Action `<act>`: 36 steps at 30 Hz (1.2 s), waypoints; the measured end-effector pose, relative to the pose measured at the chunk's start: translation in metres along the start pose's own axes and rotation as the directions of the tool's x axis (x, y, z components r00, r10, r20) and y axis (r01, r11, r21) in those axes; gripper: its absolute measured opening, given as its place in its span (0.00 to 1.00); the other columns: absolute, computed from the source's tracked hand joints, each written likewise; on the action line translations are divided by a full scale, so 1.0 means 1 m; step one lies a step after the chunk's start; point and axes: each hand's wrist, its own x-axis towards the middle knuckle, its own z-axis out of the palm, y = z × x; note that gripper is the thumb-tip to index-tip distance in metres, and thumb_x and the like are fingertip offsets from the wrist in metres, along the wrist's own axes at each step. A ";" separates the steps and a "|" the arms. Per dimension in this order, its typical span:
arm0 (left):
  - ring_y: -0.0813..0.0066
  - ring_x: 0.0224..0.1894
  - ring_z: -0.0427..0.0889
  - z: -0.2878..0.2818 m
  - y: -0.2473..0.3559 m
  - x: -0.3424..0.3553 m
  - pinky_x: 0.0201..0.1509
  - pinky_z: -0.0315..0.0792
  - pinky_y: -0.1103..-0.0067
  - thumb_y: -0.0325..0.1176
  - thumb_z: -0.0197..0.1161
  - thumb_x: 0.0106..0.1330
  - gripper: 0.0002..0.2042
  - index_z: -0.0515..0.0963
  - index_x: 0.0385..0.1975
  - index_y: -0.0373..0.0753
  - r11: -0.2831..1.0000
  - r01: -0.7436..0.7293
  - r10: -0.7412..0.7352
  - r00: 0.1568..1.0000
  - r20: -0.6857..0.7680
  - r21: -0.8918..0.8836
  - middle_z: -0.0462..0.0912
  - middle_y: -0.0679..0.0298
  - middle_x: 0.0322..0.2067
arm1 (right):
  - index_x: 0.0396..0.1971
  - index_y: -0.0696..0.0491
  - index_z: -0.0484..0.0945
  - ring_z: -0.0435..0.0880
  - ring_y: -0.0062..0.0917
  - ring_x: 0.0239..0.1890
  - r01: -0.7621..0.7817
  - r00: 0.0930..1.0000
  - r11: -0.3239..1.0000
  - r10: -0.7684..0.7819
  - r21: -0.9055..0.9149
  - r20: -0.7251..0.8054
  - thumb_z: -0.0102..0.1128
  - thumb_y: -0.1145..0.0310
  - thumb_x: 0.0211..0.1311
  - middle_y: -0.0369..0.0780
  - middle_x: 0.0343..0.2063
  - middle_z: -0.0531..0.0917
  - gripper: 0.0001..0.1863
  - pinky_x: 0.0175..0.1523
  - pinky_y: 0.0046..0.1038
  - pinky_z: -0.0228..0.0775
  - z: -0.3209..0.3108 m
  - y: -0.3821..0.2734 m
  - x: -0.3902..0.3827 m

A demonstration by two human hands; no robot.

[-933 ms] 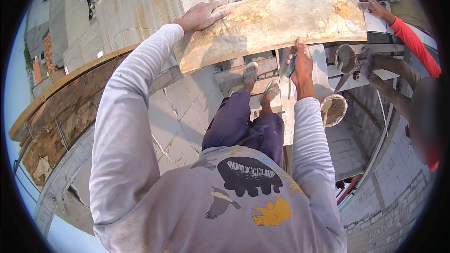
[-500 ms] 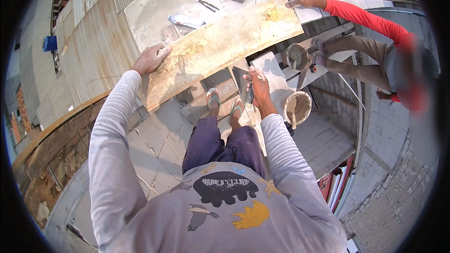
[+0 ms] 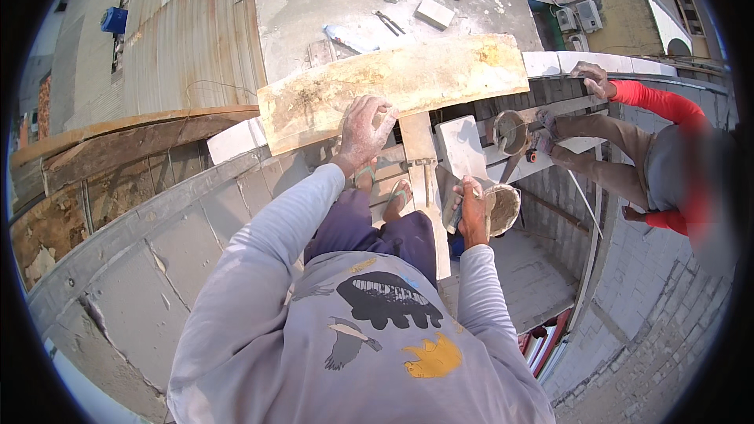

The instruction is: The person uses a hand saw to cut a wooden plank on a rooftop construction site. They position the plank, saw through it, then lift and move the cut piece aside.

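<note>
Your right grip (image 3: pixel 472 216) is clenched around a dusty grey hand tool (image 3: pixel 451 218), partly hidden, beside a round, mortar-caked bucket (image 3: pixel 515 198). Your left grip (image 3: pixel 367 128) is released, fingers loosely curled, before a long, stained tan board (image 3: pixel 440 65); contact is unclear. The board spans crosswise beyond your feet (image 3: pixel 399 197), near a red-sleeved co-worker's hand (image 3: pixel 594 79).

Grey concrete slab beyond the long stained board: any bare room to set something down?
The slab looks bare upper left, between the rusty corrugated metal sheets and dark two-handled tool. Crowded: nearer the stained board, around the clear plastic bottle and pale rectangular block.
</note>
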 end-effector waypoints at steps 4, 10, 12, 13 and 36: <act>0.73 0.27 0.76 0.057 -0.038 -0.094 0.36 0.75 0.70 0.45 0.67 0.77 0.16 0.81 0.45 0.37 0.720 0.463 -0.535 0.845 0.011 -0.517 0.81 0.65 0.28 | 0.56 0.46 0.78 0.75 0.15 0.23 0.010 1.000 0.999 -0.010 -0.031 0.002 0.62 0.56 0.80 0.34 0.31 0.85 0.14 0.26 0.22 0.70 -0.024 0.016 -0.008; 0.50 0.62 0.77 0.013 -0.083 -0.102 0.67 0.74 0.62 0.57 0.59 0.80 0.37 0.56 0.73 0.34 0.115 0.247 -0.917 0.398 -0.007 -0.962 0.73 0.43 0.64 | 0.54 0.46 0.78 0.74 0.17 0.21 -0.015 1.000 0.997 0.015 -0.071 0.005 0.64 0.55 0.78 0.35 0.29 0.84 0.14 0.25 0.23 0.70 -0.049 0.026 -0.016; 0.40 0.75 0.68 -0.007 -0.082 -0.096 0.79 0.66 0.56 0.55 0.55 0.82 0.40 0.46 0.80 0.36 0.110 0.113 -0.891 0.451 -0.047 -0.987 0.60 0.38 0.76 | 0.56 0.49 0.78 0.75 0.17 0.23 -0.007 1.000 0.992 0.008 -0.127 0.007 0.61 0.58 0.80 0.37 0.32 0.84 0.14 0.26 0.24 0.71 -0.055 0.028 -0.018; 0.40 0.75 0.68 -0.010 -0.091 -0.095 0.80 0.65 0.56 0.55 0.55 0.83 0.40 0.45 0.81 0.36 0.125 0.081 -0.891 0.447 -0.076 -0.989 0.57 0.39 0.77 | 0.56 0.50 0.78 0.75 0.17 0.23 -0.004 0.999 0.988 0.009 -0.155 0.034 0.61 0.58 0.80 0.37 0.32 0.84 0.14 0.26 0.24 0.71 -0.058 0.030 -0.016; 0.54 0.62 0.83 -0.010 -0.120 -0.130 0.64 0.78 0.66 0.56 0.60 0.80 0.33 0.65 0.71 0.36 0.250 0.154 -0.845 0.517 -0.138 -0.956 0.78 0.46 0.64 | 0.52 0.51 0.80 0.78 0.20 0.23 0.146 0.959 0.872 -0.010 -0.467 0.283 0.55 0.57 0.82 0.38 0.30 0.85 0.14 0.29 0.26 0.74 -0.130 -0.004 -0.001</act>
